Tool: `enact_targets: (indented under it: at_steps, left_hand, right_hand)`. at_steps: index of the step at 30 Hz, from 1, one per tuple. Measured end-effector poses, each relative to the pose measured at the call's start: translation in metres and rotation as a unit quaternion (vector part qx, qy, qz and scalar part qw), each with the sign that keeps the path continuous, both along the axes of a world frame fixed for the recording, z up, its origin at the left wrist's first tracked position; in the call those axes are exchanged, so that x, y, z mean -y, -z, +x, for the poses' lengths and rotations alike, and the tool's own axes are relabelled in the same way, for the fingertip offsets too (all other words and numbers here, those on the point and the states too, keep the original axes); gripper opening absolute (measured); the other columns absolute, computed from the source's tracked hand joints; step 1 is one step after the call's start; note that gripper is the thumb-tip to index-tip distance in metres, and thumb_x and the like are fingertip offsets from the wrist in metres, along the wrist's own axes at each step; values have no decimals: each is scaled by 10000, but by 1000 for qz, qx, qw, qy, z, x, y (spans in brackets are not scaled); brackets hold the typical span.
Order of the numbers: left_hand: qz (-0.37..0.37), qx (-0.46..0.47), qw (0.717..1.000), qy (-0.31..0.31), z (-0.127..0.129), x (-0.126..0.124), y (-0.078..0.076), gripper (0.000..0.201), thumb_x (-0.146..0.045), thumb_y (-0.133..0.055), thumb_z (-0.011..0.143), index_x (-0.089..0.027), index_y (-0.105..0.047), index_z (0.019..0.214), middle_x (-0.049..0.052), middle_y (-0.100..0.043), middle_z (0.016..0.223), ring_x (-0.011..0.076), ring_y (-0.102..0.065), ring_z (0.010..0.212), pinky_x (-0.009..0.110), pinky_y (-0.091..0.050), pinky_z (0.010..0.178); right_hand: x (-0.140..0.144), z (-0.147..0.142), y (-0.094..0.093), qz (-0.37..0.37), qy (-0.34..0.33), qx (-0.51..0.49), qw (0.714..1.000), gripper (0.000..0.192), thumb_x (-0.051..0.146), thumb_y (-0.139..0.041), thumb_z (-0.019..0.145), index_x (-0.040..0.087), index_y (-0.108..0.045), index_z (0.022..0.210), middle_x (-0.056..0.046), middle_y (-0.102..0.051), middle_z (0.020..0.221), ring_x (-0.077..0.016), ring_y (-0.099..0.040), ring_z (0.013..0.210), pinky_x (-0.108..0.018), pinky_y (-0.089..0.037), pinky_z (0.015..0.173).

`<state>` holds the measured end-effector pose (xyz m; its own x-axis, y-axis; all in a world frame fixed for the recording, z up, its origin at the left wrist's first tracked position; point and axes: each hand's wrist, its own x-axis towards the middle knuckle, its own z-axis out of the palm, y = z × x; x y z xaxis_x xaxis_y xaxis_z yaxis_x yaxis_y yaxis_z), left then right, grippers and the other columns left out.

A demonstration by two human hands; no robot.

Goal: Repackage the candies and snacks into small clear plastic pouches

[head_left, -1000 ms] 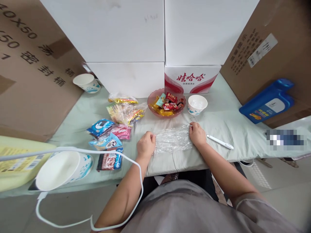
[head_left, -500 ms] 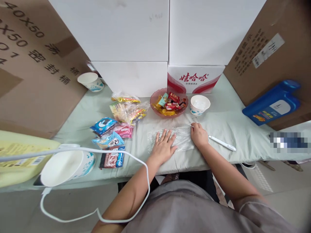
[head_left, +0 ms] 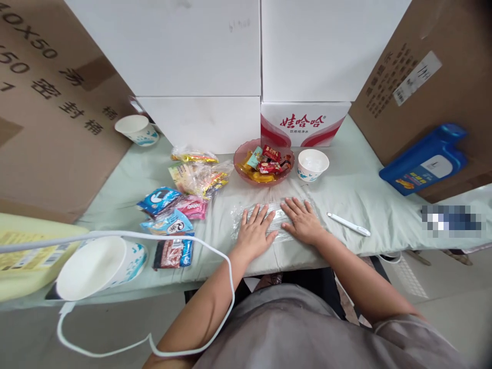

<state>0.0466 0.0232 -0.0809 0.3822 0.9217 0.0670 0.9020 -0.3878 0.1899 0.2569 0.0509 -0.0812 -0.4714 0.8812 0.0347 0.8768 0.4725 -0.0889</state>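
Left hand (head_left: 254,233), right hand (head_left: 303,221), both flat, fingers spread, on clear plastic bag (head_left: 274,216)

Storeroom: stacked cartons (head_left: 172,51) ring a cloth-covered table (head_left: 357,189).

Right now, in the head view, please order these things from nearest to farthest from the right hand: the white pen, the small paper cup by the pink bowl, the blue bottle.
From the right hand, flat on the clear plastic bag:
1. White pen, just to its right on the cloth.
2. Small paper cup, behind the hand, beside the pink bowl.
3. Blue bottle, far right, against the cardboard box.
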Motion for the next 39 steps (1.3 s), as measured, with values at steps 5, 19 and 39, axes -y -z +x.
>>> enact_targets:
  at_steps: [5,19,39]
  left_hand:
    - [-3,-4,995,-104,-32,8,1,736,-600,-495,876,-213,-350,1485,144,-264,1576,362,-188,1465,609,-143,1161]
    - [95,141,982,86,-87,55,-3,244,-137,-437,928,-202,-668,975,63,-694,1109,212,-589,1177,388,-483,1030]
    - [40,24,983,-177,-41,-23,-5,229,-258,-426,953,-198,-639,1011,82,-688,1003,207,-658,821,286,-442,660]
  right_hand:
    - [2,36,3,-3,75,17,997,670,541,-436,937,214,-308,1507,-125,-280,1573,-319,-193,1461,-595,-152,1139]
    - [55,87,-14,21,-71,-177,981,212,269,-491,957,222,-682,1037,-84,-690,1111,-211,-619,1051,-412,-501,934]
    - [7,49,-11,7,281,-53,958,262,313,-395,981,193,-618,1047,-91,-697,1012,-216,-658,774,-304,-434,669]
